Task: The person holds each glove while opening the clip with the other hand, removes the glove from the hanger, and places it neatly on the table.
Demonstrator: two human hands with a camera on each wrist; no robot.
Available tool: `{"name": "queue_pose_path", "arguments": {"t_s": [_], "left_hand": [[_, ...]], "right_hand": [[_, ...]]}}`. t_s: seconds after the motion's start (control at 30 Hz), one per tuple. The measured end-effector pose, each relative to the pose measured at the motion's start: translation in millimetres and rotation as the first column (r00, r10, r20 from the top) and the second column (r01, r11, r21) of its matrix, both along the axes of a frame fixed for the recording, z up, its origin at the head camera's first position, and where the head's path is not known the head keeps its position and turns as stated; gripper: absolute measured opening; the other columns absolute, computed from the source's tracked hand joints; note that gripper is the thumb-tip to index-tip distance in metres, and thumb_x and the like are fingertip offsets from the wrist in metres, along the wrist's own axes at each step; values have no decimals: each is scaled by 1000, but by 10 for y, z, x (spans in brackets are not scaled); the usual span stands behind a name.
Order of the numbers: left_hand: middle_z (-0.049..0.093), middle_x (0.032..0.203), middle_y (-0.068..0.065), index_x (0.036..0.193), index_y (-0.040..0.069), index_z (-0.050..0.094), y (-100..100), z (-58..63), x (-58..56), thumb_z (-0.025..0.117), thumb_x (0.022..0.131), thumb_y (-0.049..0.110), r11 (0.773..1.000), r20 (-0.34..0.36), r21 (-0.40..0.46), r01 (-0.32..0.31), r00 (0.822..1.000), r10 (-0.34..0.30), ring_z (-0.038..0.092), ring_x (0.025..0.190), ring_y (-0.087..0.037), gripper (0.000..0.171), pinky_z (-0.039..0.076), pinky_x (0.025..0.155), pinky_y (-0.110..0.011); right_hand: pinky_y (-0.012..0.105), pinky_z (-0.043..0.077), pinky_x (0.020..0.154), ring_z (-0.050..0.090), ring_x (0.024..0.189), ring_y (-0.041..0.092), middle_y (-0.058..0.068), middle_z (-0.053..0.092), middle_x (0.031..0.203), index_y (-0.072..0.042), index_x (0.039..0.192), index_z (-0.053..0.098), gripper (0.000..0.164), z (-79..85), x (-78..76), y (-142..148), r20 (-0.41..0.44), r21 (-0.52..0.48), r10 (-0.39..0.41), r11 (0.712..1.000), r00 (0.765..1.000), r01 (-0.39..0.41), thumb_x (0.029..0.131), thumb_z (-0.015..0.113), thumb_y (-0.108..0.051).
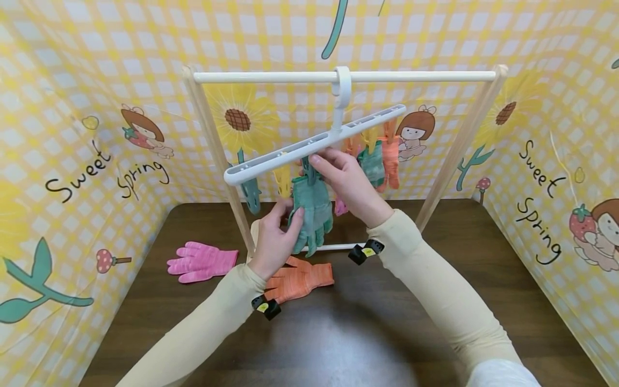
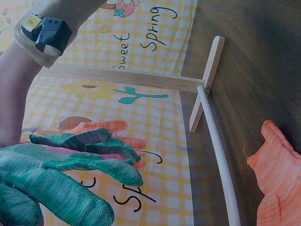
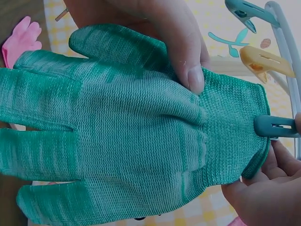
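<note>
A green knit glove (image 1: 311,207) hangs fingers-down beneath a white hanger (image 1: 285,157). My left hand (image 1: 275,236) pinches the glove's side, its thumb pressing on the palm in the right wrist view. A dark green clothespin (image 3: 273,126) grips the edge of the cuff. My right hand (image 1: 350,180) pinches that clothespin at its upper end, just under the hanger bar, with other fingers behind the cuff. The glove's fingers (image 2: 80,193) fill the lower left of the left wrist view.
The hanger hooks over a rack's white rail (image 1: 271,77). A yellow clothespin (image 1: 282,181) and a teal one (image 1: 250,194) hang at left; another green glove (image 1: 372,164) and an orange glove (image 1: 390,166) at right. Pink (image 1: 203,262) and orange (image 1: 302,279) gloves lie on the table.
</note>
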State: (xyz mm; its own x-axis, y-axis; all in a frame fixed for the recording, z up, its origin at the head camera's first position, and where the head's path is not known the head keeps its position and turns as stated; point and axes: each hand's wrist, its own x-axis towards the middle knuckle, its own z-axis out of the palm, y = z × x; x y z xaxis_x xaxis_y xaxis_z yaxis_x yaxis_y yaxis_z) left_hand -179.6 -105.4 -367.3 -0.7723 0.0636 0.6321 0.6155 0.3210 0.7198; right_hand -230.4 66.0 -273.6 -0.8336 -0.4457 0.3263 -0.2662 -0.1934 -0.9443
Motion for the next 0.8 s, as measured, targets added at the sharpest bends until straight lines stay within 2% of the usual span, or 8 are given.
{"name": "queue_pose_path", "arguments": {"t_s": [0.2,0.37,0.47,0.7,0.8], "left_hand": [[60,83,0,103,11,58,7,-1,0,55,95,21,1000,-14,2,-1,1000,1,54,69,-13,13,46,59,-24],[58,81,1,103,12,57,9,-4,4,55,95,20,1000,-14,1,-5,1000,5,52,67,-13,12,43,57,-23],[56,78,0,101,11,57,11,-4,7,55,95,19,1000,-17,2,2,1000,-2,49,65,-13,10,41,56,-24],[58,81,-1,101,11,58,12,-5,12,55,95,19,1000,-7,-1,9,1000,-9,51,66,-15,11,43,58,-25],[58,82,-1,102,10,58,13,-15,23,55,95,20,1000,-1,-1,12,1000,-12,51,67,-15,13,43,58,-26]], "right_hand": [[38,38,100,49,116,23,11,53,127,-8,130,52,40,0,-35,-1,73,-50,37,998,997,-34,94,56,-26],[37,41,92,51,110,32,10,56,119,-6,124,55,37,-7,-63,-13,122,-96,68,994,990,-56,93,58,-26],[36,42,91,53,109,31,10,58,116,-6,122,55,35,-14,-78,-17,133,-110,74,992,988,-60,93,58,-25],[31,38,81,55,105,25,7,61,114,-8,121,56,34,-1,-62,-24,171,-120,32,993,985,-11,92,60,-25],[33,40,87,53,110,31,7,60,115,-8,121,56,34,8,-51,-25,189,-134,29,991,982,-4,91,62,-24]]}}
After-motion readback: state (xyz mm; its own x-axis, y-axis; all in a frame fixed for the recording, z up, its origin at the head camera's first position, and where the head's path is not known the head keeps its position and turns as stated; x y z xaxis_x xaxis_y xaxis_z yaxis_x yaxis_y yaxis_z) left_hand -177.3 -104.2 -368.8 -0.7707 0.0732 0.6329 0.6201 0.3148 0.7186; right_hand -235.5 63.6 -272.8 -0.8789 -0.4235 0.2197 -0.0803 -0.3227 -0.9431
